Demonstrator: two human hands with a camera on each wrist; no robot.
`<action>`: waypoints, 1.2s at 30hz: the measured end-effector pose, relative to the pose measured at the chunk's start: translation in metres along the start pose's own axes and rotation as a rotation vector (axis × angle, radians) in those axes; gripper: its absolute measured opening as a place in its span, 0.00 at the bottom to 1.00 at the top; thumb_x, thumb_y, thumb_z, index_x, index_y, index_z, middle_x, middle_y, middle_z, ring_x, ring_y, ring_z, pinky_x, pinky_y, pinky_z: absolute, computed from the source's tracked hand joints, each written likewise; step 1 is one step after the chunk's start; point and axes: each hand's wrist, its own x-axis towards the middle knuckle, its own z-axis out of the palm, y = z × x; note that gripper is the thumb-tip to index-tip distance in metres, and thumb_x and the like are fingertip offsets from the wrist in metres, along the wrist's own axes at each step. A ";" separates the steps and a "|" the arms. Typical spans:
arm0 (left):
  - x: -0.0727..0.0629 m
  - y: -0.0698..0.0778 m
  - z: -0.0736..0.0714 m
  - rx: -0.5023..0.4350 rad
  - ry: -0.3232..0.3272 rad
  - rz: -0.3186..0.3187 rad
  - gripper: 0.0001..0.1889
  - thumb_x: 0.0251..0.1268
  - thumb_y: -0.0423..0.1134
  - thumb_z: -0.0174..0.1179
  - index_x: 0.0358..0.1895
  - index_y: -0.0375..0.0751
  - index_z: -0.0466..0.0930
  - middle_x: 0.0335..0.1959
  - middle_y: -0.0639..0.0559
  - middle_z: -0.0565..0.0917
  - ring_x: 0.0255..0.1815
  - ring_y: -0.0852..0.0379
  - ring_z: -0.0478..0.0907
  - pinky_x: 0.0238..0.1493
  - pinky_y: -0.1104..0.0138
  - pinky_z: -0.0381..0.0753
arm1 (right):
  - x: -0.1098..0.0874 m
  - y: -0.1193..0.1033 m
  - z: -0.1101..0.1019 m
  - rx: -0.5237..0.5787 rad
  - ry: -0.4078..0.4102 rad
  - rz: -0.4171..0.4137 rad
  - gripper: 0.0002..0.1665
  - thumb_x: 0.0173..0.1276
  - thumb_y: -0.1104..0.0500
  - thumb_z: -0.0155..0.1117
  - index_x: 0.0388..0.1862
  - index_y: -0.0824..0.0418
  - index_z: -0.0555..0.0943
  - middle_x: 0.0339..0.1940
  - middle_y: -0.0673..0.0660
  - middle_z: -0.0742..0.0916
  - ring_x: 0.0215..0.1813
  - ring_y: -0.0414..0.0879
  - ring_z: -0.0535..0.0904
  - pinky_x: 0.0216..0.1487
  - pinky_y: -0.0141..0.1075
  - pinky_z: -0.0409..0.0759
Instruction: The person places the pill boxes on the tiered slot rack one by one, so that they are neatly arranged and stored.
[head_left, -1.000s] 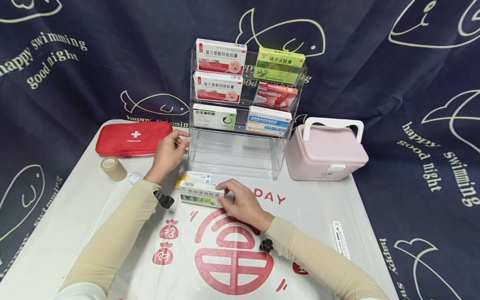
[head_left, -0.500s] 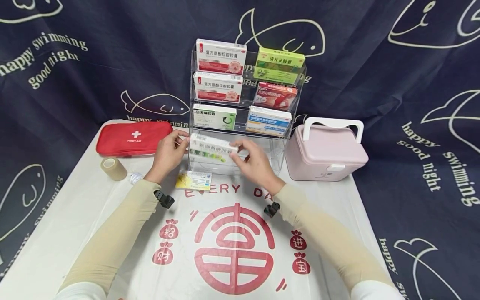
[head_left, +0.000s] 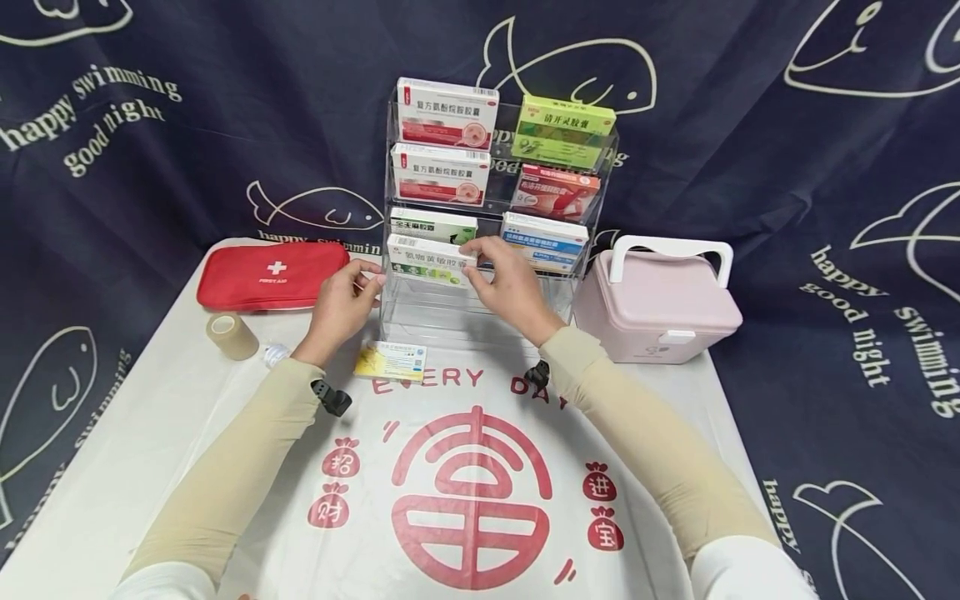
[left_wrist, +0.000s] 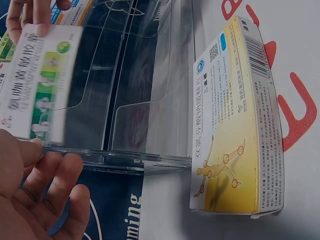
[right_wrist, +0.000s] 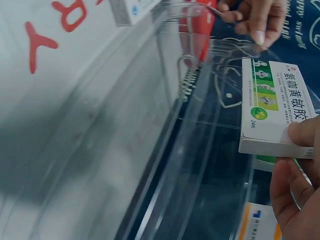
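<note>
My right hand pinches the right end of a white and green medicine box between thumb and fingers. It is held over the left side of the clear acrylic rack, in front of the third tier, overlapping the white and green box there. In the right wrist view the thumb lies on the printed face of the held medicine box. My left hand grips the left side edge of the rack with thumb and fingertips. A yellow and white medicine box lies on the table before the rack.
Red and white boxes, a lime green box, a red box and a blue and white box fill upper tiers. A red first aid pouch and tan bandage roll stand left, a pink case right.
My right hand has lifted the white and green medicine box from the table up to the rack's left side. The left hand stays at the rack's edge.
</note>
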 end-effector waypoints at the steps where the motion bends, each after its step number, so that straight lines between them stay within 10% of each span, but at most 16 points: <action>1: 0.000 0.000 0.000 -0.003 0.001 0.002 0.12 0.75 0.40 0.62 0.54 0.38 0.80 0.32 0.44 0.78 0.33 0.41 0.87 0.34 0.63 0.81 | -0.001 0.001 0.002 -0.001 -0.010 -0.002 0.15 0.72 0.60 0.69 0.55 0.57 0.81 0.47 0.51 0.84 0.45 0.44 0.78 0.46 0.38 0.74; 36: -0.001 -0.002 0.001 -0.005 0.009 0.014 0.14 0.75 0.43 0.61 0.54 0.38 0.80 0.30 0.46 0.79 0.29 0.49 0.86 0.31 0.67 0.78 | -0.019 0.011 0.023 -0.076 -0.002 0.001 0.14 0.72 0.62 0.67 0.55 0.56 0.86 0.58 0.54 0.81 0.58 0.48 0.78 0.50 0.41 0.78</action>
